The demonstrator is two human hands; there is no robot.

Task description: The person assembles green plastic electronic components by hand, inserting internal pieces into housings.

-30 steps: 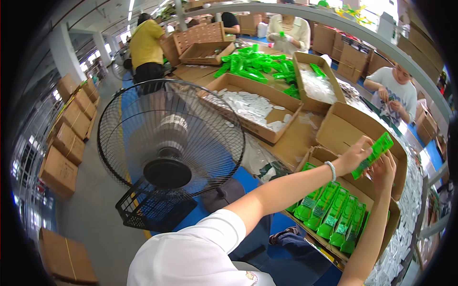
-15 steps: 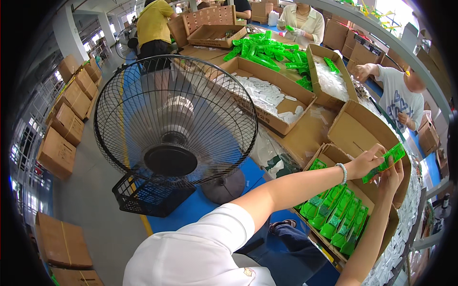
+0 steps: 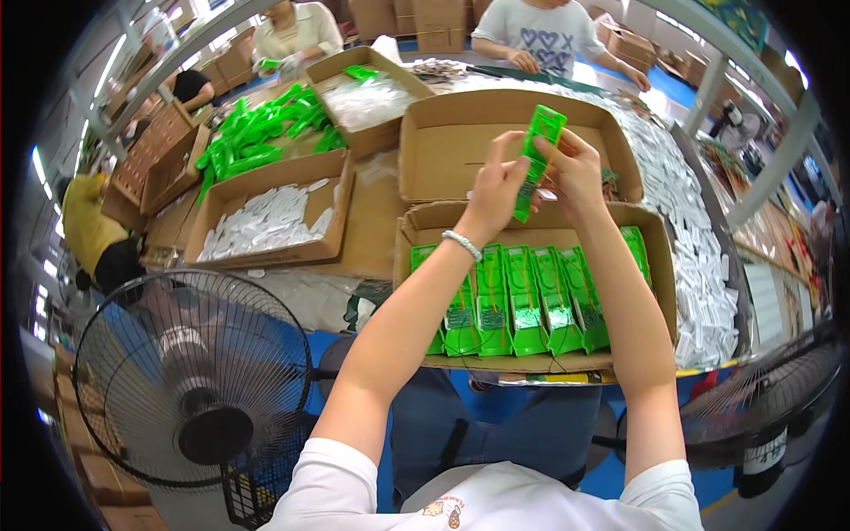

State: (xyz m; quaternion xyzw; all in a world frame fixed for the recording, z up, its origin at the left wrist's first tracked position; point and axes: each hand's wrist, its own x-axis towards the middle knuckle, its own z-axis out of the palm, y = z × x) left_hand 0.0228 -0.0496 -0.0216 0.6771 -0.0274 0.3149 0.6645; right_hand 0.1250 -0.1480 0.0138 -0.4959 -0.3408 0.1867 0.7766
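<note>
A long green plastic housing (image 3: 547,121), tilted upright, is between my two hands. My left hand (image 3: 496,188) grips its left side, wearing a pale beaded bracelet at the wrist. My right hand (image 3: 575,173) holds the other side, thumb on its face, with a thin orange wire beside the thumb. Below the hands, a cardboard box (image 3: 667,265) contains a slanted row of several green housings (image 3: 522,288) with small circuit boards and wires. My forearms cover parts of that row.
An open cardboard box (image 3: 443,164) lies beyond the hands. Boxes of white plastic pieces (image 3: 270,217) and a heap of green parts (image 3: 257,133) stand left. White pieces (image 3: 699,283) cover the table's right side. Fans (image 3: 199,389) flank me; co-workers (image 3: 540,35) stand across the table.
My view has swung to the right, bringing the boxes and both forearms nearer the middle. The green housing is still in both hands and now stands more upright.
</note>
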